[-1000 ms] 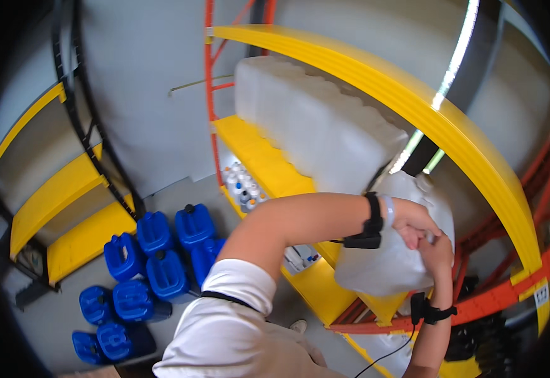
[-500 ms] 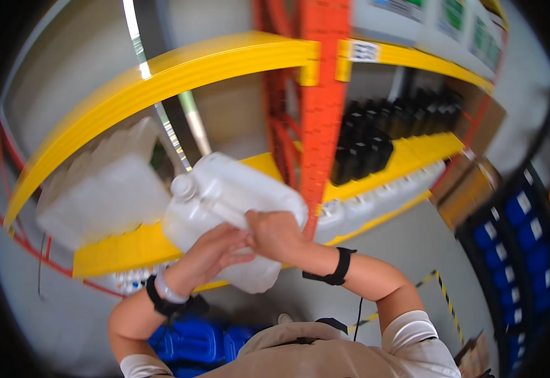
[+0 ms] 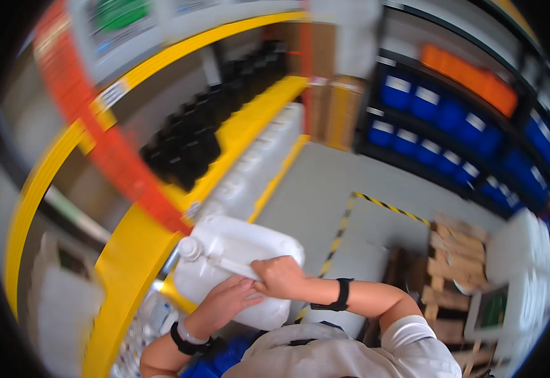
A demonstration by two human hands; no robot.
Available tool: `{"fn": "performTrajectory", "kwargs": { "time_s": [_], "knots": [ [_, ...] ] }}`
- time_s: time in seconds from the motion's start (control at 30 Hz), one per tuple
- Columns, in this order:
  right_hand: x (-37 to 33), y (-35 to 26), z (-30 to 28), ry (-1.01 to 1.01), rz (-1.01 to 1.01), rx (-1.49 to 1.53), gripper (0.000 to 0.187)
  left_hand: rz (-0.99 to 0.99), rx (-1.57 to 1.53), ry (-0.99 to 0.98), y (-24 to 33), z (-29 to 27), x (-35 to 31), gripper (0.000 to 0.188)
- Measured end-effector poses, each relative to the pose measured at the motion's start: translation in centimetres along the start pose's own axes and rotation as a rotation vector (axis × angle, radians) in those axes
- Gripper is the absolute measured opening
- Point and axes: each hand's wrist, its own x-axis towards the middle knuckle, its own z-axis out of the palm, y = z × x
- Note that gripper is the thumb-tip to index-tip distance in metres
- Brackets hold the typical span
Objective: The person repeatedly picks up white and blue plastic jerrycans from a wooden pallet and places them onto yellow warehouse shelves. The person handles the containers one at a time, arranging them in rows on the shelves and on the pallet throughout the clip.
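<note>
A translucent white plastic jerrycan (image 3: pixel 250 237) with a white screw cap hangs in front of my body, its cap end toward the left. The fingers of my right hand (image 3: pixel 280 278) are wrapped round its moulded handle. Against the near side of the can, just left of the right hand, lies my left hand (image 3: pixel 227 303) with its fingers stretched out. The fingertips of the two hands almost meet, and whether the left bears any weight cannot be seen. Both wrists wear black bands.
An orange rack upright (image 3: pixel 127 167) and yellow shelf beams (image 3: pixel 243 129) stand at left, holding black bottles (image 3: pixel 183 148) and white jugs (image 3: pixel 250 173). Blue bins (image 3: pixel 426 104) fill a black rack at far right. Wooden pallets (image 3: pixel 454 255) and stacked white jerrycans (image 3: pixel 521 246) are at right.
My view has swung to the right, away from the left-hand shelf bay, bringing the pallets and stacked jerrycans into sight. The jerrycan has turned along with me, still in my right hand.
</note>
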Motion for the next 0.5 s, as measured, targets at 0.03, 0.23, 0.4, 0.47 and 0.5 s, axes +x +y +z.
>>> {"fn": "performTrajectory", "kwargs": {
  "time_s": [0.03,0.23,0.4,0.47,0.5],
  "knots": [
    [-2.3,1.0,-0.9,0.046,0.053,-0.014,0.024,-0.060,-0.039,-0.028,-1.2,1.7,1.2,0.019],
    [-12.5,5.2,-5.7,0.190,0.365,-0.114,0.022,-0.229,0.182,-0.260,-4.9,9.5,8.3,0.018],
    [-20.6,5.8,-10.5,0.371,0.648,-0.216,0.023,-0.372,0.390,-0.543,-7.5,17.2,13.4,0.020],
    [-23.1,5.0,-11.9,0.469,0.763,-0.257,0.024,-0.431,0.498,-0.668,-8.0,20.1,15.0,0.022],
    [-24.3,4.5,-12.4,0.502,0.829,-0.281,0.025,-0.459,0.541,-0.737,-8.2,21.6,15.4,0.023]
  ]
}}
